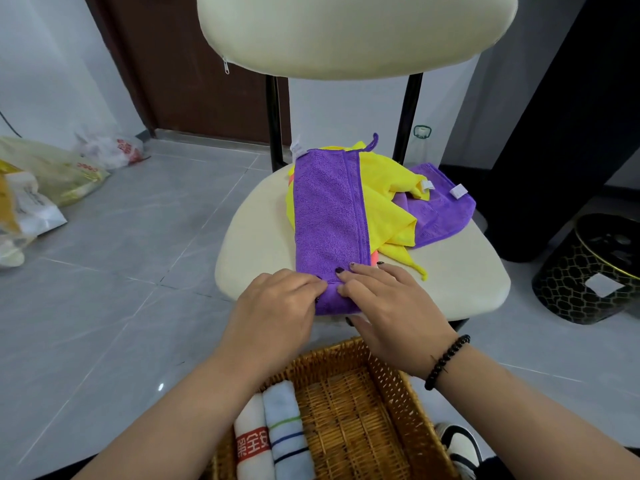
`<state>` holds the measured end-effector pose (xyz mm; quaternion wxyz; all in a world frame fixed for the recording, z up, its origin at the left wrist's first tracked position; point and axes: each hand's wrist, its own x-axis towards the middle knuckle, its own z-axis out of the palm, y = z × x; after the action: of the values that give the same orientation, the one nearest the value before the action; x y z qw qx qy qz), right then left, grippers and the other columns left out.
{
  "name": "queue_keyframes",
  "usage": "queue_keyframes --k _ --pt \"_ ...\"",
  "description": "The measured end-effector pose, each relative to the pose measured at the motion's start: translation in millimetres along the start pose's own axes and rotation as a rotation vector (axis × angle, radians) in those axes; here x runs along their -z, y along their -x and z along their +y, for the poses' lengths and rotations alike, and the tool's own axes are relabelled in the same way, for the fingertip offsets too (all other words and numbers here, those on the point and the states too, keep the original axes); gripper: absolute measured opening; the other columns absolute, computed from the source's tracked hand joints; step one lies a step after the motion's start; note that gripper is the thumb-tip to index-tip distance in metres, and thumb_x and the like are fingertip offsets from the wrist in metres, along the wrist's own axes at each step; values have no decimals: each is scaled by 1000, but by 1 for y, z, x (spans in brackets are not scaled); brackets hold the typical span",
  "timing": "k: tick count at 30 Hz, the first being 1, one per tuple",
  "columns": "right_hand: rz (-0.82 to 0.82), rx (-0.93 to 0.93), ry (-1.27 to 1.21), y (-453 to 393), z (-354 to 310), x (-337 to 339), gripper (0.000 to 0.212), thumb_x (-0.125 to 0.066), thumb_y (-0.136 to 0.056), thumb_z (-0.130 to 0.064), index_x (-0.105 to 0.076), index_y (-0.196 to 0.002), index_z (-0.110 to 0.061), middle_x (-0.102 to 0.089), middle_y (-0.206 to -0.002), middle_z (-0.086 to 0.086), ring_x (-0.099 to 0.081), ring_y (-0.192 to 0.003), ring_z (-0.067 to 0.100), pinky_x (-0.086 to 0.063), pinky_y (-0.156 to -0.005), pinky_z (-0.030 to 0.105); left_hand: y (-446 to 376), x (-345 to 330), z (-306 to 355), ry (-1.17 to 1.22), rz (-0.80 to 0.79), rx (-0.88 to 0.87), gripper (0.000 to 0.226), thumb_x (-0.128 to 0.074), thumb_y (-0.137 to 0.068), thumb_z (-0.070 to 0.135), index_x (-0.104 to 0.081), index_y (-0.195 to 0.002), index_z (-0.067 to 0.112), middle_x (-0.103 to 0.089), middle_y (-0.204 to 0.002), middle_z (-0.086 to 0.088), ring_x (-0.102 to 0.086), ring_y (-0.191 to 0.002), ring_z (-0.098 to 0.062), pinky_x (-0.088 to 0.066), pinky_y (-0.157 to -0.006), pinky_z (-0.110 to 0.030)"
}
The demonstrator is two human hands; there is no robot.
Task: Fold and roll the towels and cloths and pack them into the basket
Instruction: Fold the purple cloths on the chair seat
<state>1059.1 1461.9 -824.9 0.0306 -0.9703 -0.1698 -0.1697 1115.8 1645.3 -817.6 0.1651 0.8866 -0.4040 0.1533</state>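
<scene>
A purple cloth folded into a long strip lies on the cream chair seat, with its near end turned over into a small roll. My left hand and my right hand both pinch that rolled end at the seat's front edge. Under and beside the strip lie a yellow cloth, a second purple cloth and a sliver of an orange one. A wicker basket sits below my arms; it holds two rolled towels, one white with red print, one pale with stripes.
The chair's cream backrest and black posts stand behind the cloths. A black patterned stool stands at the right. Plastic bags lie on the grey tiled floor at the left. A shoe shows beside the basket.
</scene>
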Motion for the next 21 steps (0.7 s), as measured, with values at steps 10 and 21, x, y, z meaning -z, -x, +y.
queue_keyframes --k 10,21 --pt "22 23 -75 -5 11 1 38 -77 -67 -23 -66 -104 -16 -68 -112 1 -63 -105 21 -46 -95 37 7 2 -11 -76 -141 -61 49 -75 -70 19 -63 -117 12 -63 -109 -1 -60 -96 -22 -51 -71 -36" --pt "-26 -60 -375 -13 23 7 30 -50 -82 -29 -66 -103 -15 -59 -103 -2 -55 -95 16 -48 -84 33 -4 8 -7 103 -144 32 43 -36 -83 30 -63 -114 19 -58 -104 5 -56 -91 -16 -50 -76 -35"
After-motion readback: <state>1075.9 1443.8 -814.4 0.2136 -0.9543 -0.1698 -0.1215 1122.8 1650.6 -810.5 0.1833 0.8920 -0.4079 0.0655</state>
